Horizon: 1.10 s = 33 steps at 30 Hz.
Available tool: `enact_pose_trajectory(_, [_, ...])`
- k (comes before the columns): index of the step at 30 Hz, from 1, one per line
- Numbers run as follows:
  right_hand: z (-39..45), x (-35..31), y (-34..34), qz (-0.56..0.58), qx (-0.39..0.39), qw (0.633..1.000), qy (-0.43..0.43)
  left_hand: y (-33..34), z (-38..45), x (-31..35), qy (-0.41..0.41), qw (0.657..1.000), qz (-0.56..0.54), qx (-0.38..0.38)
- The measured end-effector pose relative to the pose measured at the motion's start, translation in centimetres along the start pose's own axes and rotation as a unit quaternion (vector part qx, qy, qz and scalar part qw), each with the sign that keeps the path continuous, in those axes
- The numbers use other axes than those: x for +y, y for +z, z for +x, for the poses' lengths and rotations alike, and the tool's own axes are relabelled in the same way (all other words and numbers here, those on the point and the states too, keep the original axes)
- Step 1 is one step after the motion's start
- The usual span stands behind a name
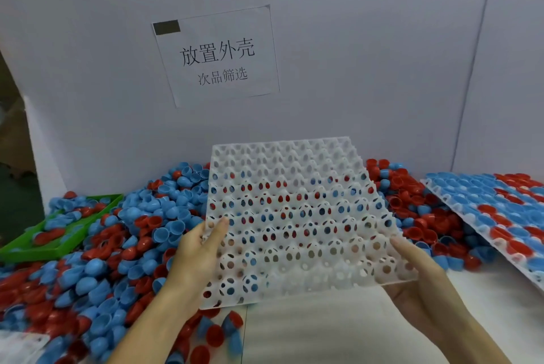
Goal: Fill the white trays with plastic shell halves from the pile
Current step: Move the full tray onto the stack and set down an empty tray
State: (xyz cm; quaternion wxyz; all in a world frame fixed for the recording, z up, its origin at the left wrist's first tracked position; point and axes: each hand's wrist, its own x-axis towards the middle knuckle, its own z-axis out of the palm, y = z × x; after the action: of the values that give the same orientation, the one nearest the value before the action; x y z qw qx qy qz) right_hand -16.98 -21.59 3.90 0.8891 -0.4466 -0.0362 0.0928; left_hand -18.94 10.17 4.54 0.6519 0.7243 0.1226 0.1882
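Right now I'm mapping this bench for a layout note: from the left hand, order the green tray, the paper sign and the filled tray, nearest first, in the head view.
1. Green tray: to the left of the left hand, among the shells.
2. Paper sign: up on the white wall behind.
3. Filled tray: far right, beyond the right hand.

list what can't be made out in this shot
Head view only:
- right hand: fingers behind the empty white perforated plastic tray, which it holds with the left hand.
- filled white tray: cut off by the right edge.
- green plastic bin: cut off by the left edge, half buried in red and blue shell halves.
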Motion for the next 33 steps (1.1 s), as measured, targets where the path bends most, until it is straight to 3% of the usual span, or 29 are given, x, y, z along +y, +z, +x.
enact_pose_trajectory(16, [0.2,-0.2,-0.8,-0.052,0.022,0.998,-0.021,0.6,0.0,-0.1,-0.025,0.999,0.011,-0.020])
enact_pose_trajectory(21, [0.4,-0.9,-1.6,-0.176,0.031,0.984,-0.027,0.2,-0.7,-0.3,0.024,0.999,0.007,-0.021])
enact_pose_trajectory(33, [0.7,-0.3,-2.3,-0.243,0.060,0.967,-0.059,-0.3,-1.4,-0.3,0.085,0.992,-0.048,-0.081])
